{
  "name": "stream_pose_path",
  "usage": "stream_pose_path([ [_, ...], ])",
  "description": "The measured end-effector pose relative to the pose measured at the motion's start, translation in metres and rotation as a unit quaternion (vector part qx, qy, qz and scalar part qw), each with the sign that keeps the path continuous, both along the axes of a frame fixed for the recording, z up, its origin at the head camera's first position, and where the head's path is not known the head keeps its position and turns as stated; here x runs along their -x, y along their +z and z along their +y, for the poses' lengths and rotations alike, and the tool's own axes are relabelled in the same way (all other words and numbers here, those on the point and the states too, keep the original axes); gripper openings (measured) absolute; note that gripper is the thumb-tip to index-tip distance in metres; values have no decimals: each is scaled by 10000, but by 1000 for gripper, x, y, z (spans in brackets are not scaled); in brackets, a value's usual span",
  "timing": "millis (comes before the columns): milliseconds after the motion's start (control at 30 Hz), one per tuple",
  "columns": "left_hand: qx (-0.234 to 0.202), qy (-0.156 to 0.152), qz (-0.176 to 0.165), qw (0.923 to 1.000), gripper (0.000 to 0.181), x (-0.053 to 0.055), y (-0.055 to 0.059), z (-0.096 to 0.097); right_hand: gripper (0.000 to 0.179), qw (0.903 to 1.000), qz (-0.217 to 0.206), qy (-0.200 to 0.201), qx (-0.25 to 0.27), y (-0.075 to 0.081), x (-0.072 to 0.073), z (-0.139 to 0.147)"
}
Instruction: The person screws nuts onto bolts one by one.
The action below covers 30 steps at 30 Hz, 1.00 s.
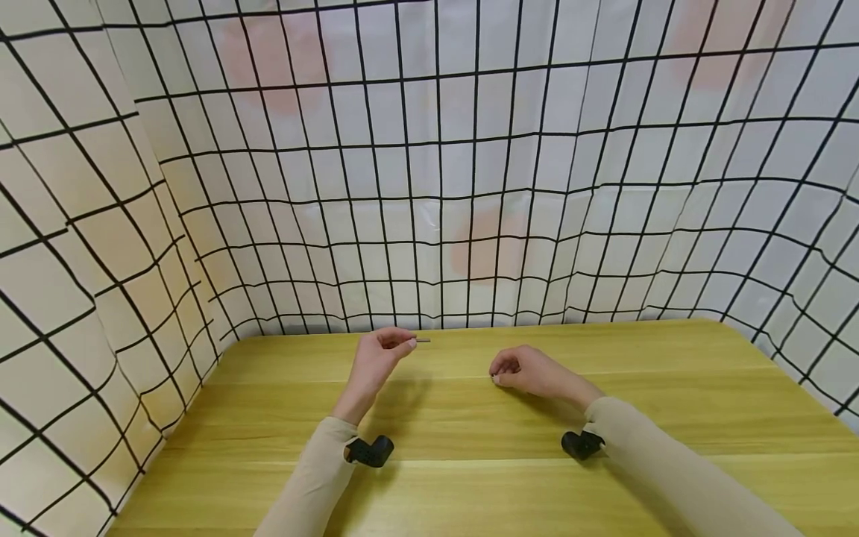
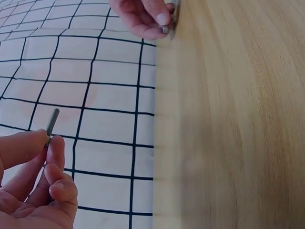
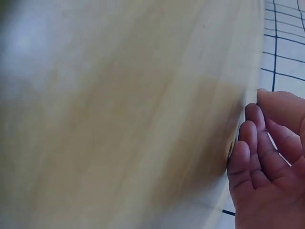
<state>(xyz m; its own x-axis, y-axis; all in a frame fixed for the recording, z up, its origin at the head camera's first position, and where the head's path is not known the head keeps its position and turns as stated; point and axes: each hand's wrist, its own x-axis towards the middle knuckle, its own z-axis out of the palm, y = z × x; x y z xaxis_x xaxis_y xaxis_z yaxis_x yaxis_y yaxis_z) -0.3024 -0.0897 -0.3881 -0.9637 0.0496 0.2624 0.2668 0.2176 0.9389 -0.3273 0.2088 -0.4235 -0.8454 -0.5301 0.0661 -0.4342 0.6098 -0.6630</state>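
In the head view my left hand (image 1: 377, 362) is raised over the far left-centre of the table. Its thumb and forefinger pinch a threaded metal bolt (image 2: 53, 122) by one end, and the shank sticks out toward the right. The other fingers of that hand are loosely bent. My right hand (image 1: 529, 371) is lower and nearer the tabletop, a short way to the right. Between its thumb and fingertips it pinches a small silvery metal piece (image 2: 165, 29), mostly covered by the fingers; I cannot tell its exact kind.
A wooden table (image 1: 470, 462) with pale yellow planks spreads beneath both hands. White cloth with a black grid (image 1: 416, 171) hangs behind it and along the sides. Each wrist carries a black camera, the left one (image 1: 371, 451) and the right one (image 1: 581, 445).
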Motion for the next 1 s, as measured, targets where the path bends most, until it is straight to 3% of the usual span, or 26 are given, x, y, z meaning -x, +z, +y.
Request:
stream_pose_path([
  [467,-91,-56,-9,9999,15,1,-3,0,13,9975,-287,-417,490,0,-5,1],
  [700,-82,-74,3,9999,17,0,-2,0,16,9918,-350,-884,856,3,-8,-6],
  [1000,-89,-92,52,9999,16,0,-1,0,21,9858,-302,-961,1344,1,-8,-13],
])
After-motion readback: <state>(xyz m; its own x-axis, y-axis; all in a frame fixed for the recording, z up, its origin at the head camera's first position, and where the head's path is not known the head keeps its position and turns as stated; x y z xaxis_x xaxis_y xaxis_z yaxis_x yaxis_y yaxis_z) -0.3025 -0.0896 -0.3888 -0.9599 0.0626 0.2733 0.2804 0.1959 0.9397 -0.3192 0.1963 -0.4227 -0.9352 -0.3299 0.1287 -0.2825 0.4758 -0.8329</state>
